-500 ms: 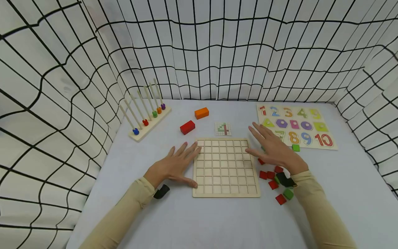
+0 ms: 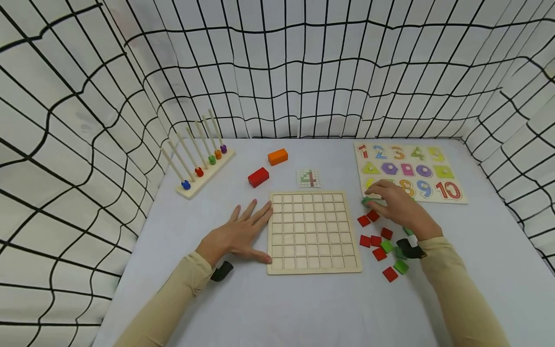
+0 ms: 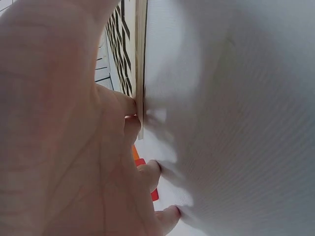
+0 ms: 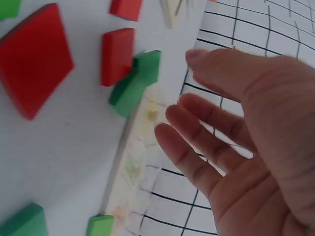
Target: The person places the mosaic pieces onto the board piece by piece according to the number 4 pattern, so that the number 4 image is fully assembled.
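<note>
A square wooden board (image 2: 314,233) with a grid of recessed cells lies flat on the white table. My left hand (image 2: 237,236) rests at its left side with fingers spread, thumb and fingertips touching the board's edge (image 3: 141,69). Over the loose tiles to the right of the board is my right hand (image 2: 403,210), its fingers bent loosely with a gap to the thumb. Below its fingertips lie a green tile (image 2: 365,201) and a red tile (image 2: 372,215). In the right wrist view nothing sits between the fingers, and two green tiles (image 4: 129,93) lie beyond them.
Several red tiles (image 2: 379,254) and green tiles (image 2: 401,266) are scattered near my right wrist. Behind the board are a small pattern card (image 2: 308,179), a red block (image 2: 258,177) and an orange block (image 2: 278,156). A number puzzle (image 2: 433,168) stands back right, a peg rack (image 2: 204,177) back left.
My right hand has shifted away from the board's right edge toward the tiles, and its spread fingers have bent inward. My left hand stays at the board's left edge.
</note>
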A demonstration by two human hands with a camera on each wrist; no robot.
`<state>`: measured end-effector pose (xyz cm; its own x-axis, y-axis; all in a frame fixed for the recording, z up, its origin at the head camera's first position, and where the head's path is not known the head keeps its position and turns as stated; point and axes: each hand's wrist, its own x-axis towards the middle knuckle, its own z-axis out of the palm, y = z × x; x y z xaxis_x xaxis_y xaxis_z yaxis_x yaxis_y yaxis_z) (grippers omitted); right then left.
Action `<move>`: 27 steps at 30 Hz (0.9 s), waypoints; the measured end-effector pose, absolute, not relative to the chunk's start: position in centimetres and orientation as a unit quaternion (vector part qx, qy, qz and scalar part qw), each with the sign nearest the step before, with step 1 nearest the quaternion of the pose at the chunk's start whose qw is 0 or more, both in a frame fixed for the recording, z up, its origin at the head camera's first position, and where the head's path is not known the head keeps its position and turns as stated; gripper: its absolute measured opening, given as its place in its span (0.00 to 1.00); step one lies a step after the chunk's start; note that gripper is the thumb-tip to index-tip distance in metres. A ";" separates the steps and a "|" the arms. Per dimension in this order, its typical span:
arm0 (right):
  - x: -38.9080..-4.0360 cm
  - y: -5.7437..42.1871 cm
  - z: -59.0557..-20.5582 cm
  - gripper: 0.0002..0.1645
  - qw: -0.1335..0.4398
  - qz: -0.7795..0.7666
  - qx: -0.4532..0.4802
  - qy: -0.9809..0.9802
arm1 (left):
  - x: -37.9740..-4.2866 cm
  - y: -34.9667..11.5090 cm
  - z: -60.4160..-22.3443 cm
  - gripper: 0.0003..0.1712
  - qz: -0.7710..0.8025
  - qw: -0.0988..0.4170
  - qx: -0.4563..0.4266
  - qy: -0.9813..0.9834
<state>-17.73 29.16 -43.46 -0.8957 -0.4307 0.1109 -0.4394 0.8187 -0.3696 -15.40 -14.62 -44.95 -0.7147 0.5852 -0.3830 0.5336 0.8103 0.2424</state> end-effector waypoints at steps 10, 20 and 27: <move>-18.8 28.5 -45.2 0.14 -0.003 0.199 0.171 -0.965 | -15.3 -14.7 -45.2 0.76 0.063 0.211 0.306 0.926; -19.6 28.2 -45.4 0.14 -0.029 0.202 0.226 -0.952 | -15.2 -14.8 -45.2 0.77 0.064 0.221 0.296 0.927; -20.0 27.1 -45.2 0.15 -0.036 0.227 0.294 -0.928 | -15.3 -14.6 -45.1 0.76 0.070 0.222 0.300 0.925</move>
<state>-19.99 27.05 -45.23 -0.8247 -0.5617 0.0659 -0.5288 0.7246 -0.4419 -15.29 -14.64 -45.09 -0.7218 0.5860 -0.3681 0.5243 0.8103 0.2619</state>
